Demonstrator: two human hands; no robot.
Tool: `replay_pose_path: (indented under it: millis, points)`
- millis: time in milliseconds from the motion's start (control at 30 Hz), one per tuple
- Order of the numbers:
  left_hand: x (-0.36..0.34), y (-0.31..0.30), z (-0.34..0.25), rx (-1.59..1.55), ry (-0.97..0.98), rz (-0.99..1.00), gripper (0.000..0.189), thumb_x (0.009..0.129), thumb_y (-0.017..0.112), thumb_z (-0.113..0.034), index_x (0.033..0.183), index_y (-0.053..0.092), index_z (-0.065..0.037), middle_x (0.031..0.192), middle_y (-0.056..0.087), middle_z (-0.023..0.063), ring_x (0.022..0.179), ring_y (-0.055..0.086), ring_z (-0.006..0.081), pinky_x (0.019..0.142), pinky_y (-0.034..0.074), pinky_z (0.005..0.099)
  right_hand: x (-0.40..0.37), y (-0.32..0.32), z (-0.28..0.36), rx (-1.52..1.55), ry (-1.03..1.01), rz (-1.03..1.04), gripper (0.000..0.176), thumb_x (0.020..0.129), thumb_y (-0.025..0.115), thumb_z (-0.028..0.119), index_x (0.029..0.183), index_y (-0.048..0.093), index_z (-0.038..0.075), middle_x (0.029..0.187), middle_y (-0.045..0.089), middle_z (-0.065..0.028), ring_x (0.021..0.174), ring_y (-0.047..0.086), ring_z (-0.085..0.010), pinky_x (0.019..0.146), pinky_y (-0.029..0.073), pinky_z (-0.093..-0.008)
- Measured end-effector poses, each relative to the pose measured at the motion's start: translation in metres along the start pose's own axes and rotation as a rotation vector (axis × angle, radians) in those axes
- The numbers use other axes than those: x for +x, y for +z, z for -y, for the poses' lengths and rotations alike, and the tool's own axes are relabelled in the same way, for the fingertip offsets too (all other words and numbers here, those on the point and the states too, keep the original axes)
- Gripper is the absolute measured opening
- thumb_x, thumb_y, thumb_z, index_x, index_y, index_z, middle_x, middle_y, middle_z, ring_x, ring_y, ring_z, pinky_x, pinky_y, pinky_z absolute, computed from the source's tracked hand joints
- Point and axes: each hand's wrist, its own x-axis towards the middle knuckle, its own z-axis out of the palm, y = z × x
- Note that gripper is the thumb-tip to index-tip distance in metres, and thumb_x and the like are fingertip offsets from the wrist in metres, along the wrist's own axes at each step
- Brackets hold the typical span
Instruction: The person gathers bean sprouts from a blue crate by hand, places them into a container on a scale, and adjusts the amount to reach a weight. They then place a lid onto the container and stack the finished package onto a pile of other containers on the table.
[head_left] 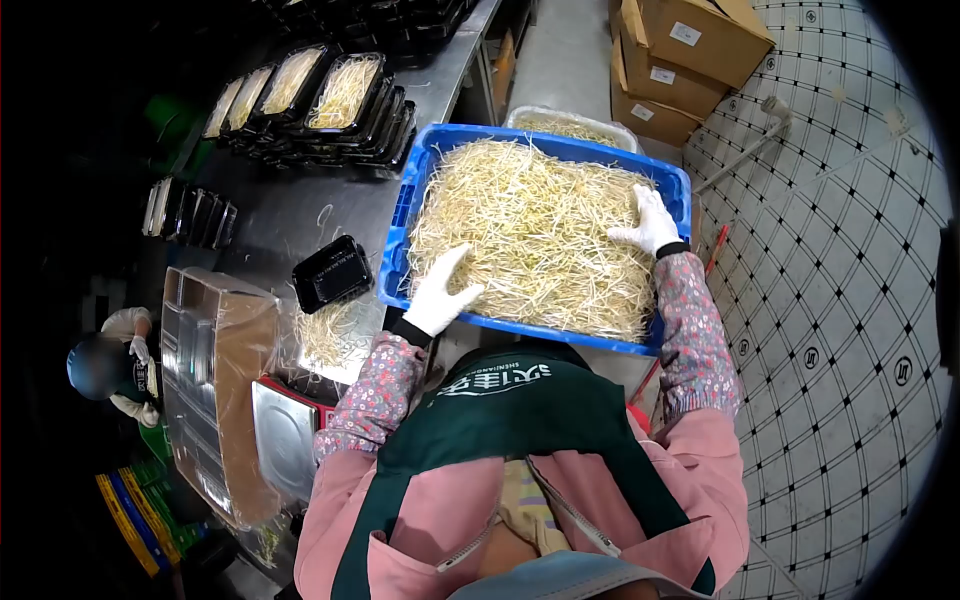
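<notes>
A large blue crate (397, 265) heaped with bean sprouts (530, 230) stands right in front of me. My left hand (438, 293), in a white glove, rests at the crate's near left corner, with thumb and fingers spread over the sprouts. At the right side, my right hand (648, 222), also gloved, lies against the sprouts with its thumb apart from the fingers. Neither hand is closed around anything I can see. A black plastic tray (332, 274) sits on the metal table left of the crate, beside loose sprouts (325, 335).
Filled trays (345, 95) are stacked at the back left. A scale (285, 430) and a cardboard box (245, 370) of clear lids stand at my left. Behind the crate are a white tub (575, 125) and cardboard boxes (690, 50). Another person (125, 350) works at far left.
</notes>
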Motion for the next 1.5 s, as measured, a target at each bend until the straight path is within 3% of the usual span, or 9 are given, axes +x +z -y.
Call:
replay_pose_path:
  millis: [100, 500, 767, 933, 1133, 1300, 1367, 1467, 1500]
  points:
    - [0.009, 0.019, -0.017, 0.004, -0.013, 0.039, 0.07, 0.084, 0.077, -0.024, 0.145, 0.046, -0.006, 0.145, 0.05, 0.0175, 0.136, 0.046, 0.0281, 0.114, 0.035, 0.0371, 0.027, -0.002, 0.015, -0.049, 0.013, 0.175, 0.127, 0.062, 0.081, 0.068, 0.151, 0.028, -0.006, 0.157, 0.027, -0.028, 0.148, 0.023, -0.0373, 0.121, 0.023, -0.0399]
    - [0.02, 0.049, -0.04, -0.124, -0.015, 0.138, 0.064, 0.086, 0.074, -0.029, 0.142, 0.051, -0.008, 0.14, 0.053, 0.0199, 0.134, 0.047, 0.0324, 0.113, 0.036, 0.0395, 0.023, 0.013, 0.015, -0.052, -0.018, 0.195, 0.126, 0.065, 0.069, 0.08, 0.152, 0.029, -0.002, 0.153, 0.036, -0.026, 0.141, 0.035, -0.0393, 0.117, 0.027, -0.0454]
    - [0.042, 0.059, -0.057, -0.073, 0.09, 0.355, 0.07, 0.086, 0.075, -0.032, 0.146, 0.046, -0.011, 0.143, 0.05, 0.0185, 0.134, 0.046, 0.0322, 0.113, 0.036, 0.0404, 0.031, 0.016, 0.032, -0.026, 0.046, 0.163, 0.096, 0.066, 0.07, 0.078, 0.114, 0.066, -0.004, 0.112, 0.067, -0.0265, 0.108, 0.063, -0.0386, 0.094, 0.05, -0.0441]
    - [0.072, 0.053, -0.062, -0.083, 0.142, 0.377, 0.077, 0.084, 0.076, -0.034, 0.149, 0.041, -0.008, 0.148, 0.045, 0.0199, 0.138, 0.042, 0.0323, 0.115, 0.033, 0.0395, -0.008, 0.018, 0.031, -0.052, -0.198, -0.075, 0.076, 0.07, 0.07, 0.072, 0.094, 0.069, 0.0, 0.089, 0.068, -0.0217, 0.087, 0.066, -0.0376, 0.078, 0.052, -0.0461]
    - [0.167, 0.091, -0.077, 0.473, 0.554, 0.376, 0.119, 0.059, 0.089, -0.043, 0.15, 0.028, 0.002, 0.151, 0.036, 0.0245, 0.144, 0.023, 0.0488, 0.119, 0.021, 0.0534, -0.03, 0.018, 0.034, -0.062, -0.23, -0.173, 0.071, 0.069, 0.073, 0.069, 0.099, 0.064, 0.005, 0.093, 0.063, -0.0169, 0.091, 0.061, -0.0342, 0.081, 0.049, -0.0462]
    - [0.229, 0.14, -0.054, 0.73, 0.49, 0.76, 0.133, 0.048, 0.085, -0.068, 0.15, 0.033, 0.0, 0.148, 0.043, 0.0234, 0.147, 0.025, 0.0379, 0.119, 0.013, 0.0588, -0.032, -0.005, 0.034, -0.053, -0.255, 0.038, 0.082, 0.062, 0.082, 0.061, 0.114, 0.063, 0.001, 0.102, 0.063, -0.0166, 0.1, 0.06, -0.0339, 0.09, 0.047, -0.044]
    - [0.229, 0.139, -0.056, 0.718, 0.519, 0.73, 0.115, 0.05, 0.084, -0.067, 0.137, 0.05, 0.0, 0.128, 0.06, 0.0199, 0.129, 0.049, 0.0349, 0.116, 0.021, 0.0576, -0.024, -0.011, 0.025, -0.043, -0.258, 0.195, 0.106, 0.055, 0.087, 0.058, 0.135, 0.051, -0.001, 0.119, 0.061, -0.0208, 0.116, 0.056, -0.0356, 0.104, 0.041, -0.0436]
    - [0.226, 0.144, -0.041, 0.573, 0.52, 0.669, 0.094, 0.049, 0.086, -0.063, 0.114, 0.06, 0.0, 0.106, 0.066, 0.0198, 0.111, 0.06, 0.0373, 0.112, 0.031, 0.0518, -0.007, -0.02, 0.02, -0.162, -0.258, 0.314, 0.127, 0.048, 0.09, 0.058, 0.149, 0.036, 0.002, 0.134, 0.055, -0.0223, 0.131, 0.047, -0.036, 0.111, 0.035, -0.0431]
    - [0.227, 0.142, -0.046, 0.575, 0.49, 0.686, 0.091, 0.049, 0.086, -0.063, 0.111, 0.062, -0.001, 0.104, 0.067, 0.0193, 0.109, 0.061, 0.037, 0.112, 0.031, 0.0516, 0.001, -0.011, 0.013, -0.125, -0.288, 0.295, 0.119, 0.047, 0.091, 0.054, 0.144, 0.044, 0.003, 0.132, 0.057, -0.022, 0.129, 0.049, -0.0364, 0.11, 0.037, -0.0419]
